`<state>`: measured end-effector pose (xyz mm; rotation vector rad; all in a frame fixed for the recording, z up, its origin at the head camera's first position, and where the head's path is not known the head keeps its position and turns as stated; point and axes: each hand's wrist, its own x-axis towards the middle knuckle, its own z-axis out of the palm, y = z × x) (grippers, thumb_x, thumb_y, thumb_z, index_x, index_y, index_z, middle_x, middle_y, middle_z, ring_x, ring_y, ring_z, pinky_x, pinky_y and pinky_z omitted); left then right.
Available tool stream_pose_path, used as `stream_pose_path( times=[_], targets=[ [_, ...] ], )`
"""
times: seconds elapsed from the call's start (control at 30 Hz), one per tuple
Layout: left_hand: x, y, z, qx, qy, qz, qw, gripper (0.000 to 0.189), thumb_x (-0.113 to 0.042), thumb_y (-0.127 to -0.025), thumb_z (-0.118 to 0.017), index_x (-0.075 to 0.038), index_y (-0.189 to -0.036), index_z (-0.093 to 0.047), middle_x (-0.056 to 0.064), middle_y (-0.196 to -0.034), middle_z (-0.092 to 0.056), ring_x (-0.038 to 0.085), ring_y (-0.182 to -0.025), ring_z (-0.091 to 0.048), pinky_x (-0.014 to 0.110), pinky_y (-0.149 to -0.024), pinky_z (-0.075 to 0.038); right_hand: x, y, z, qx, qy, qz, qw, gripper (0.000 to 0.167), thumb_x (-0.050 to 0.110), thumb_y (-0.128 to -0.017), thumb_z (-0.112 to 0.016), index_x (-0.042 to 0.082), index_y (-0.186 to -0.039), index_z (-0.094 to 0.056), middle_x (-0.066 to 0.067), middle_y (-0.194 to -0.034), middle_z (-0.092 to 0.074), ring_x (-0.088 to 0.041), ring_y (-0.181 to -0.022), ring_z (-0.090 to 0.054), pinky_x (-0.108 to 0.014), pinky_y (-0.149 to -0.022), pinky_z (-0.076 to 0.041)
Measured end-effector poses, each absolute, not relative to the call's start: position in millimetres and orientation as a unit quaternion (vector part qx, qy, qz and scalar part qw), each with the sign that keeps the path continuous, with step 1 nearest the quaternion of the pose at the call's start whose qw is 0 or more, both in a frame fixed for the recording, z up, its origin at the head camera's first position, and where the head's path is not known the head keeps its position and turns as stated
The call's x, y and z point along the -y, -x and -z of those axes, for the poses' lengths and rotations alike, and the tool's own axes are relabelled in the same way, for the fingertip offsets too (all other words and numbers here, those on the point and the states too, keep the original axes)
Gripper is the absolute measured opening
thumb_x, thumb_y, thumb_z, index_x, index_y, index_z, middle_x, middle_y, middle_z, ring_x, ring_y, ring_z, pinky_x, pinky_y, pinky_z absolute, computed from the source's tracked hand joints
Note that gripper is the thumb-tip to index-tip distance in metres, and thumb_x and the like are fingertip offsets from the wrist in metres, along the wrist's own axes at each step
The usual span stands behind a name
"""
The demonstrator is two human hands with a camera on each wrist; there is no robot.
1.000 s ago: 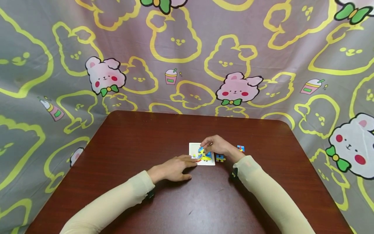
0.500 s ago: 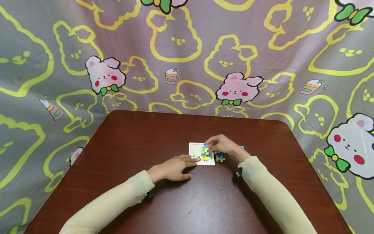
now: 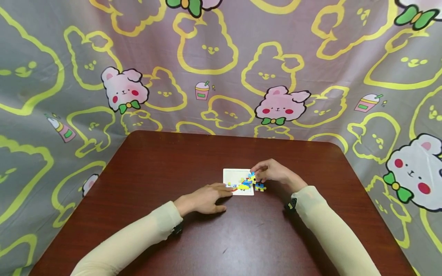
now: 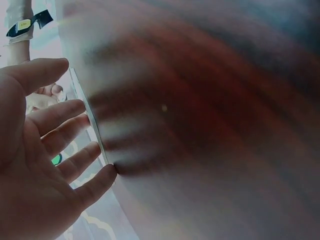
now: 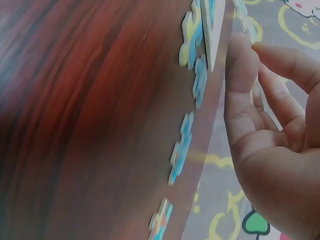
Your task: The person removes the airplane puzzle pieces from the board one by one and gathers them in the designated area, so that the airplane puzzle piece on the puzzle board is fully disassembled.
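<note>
A white puzzle board (image 3: 231, 173) with a yellow and blue picture along its lower part lies on the table. My left hand (image 3: 205, 198) rests at its left side, fingers straight, the fingertips touching the board's edge in the left wrist view. Over the board's right edge, my right hand (image 3: 274, 171) pinches a blue and yellow puzzle piece (image 3: 252, 177) between thumb and fingers. The held piece (image 5: 245, 20) is raised off the table and partly hidden by the thumb in the right wrist view. Just right of the board lies another puzzle piece (image 3: 260, 187).
Several loose pieces, among them a blue one (image 5: 181, 147) and one with orange (image 5: 161, 220), lie in a row on the brown table (image 3: 165, 165). A patterned curtain (image 3: 221, 50) hangs behind and at both sides.
My right hand has moved rightward with the puzzle piece, from over the middle of the board to its right edge. My left hand has stayed in place.
</note>
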<state>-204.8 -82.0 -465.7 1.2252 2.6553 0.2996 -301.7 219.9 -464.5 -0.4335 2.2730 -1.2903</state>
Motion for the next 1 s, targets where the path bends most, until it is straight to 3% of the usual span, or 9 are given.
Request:
stream_pose_path(
  times=[1.0],
  targets=[
    [84,205,468,-0.9,-0.413,-0.099,0.099,0.056,-0.035,-0.095,-0.063,-0.013,-0.146,-0.052,-0.004,-0.158,-0.043,0.025,-0.148,-0.037,0.05,-0.116,-0.038,-284,294,464,-0.844,0.156,0.432,0.276,0.026,0.005,-0.094,-0.062,0.001,-0.119,-0.069,-0.01,-0.094,-0.071,-0.023,-0.085,-0.069,-0.038,-0.074,-0.059]
  ],
)
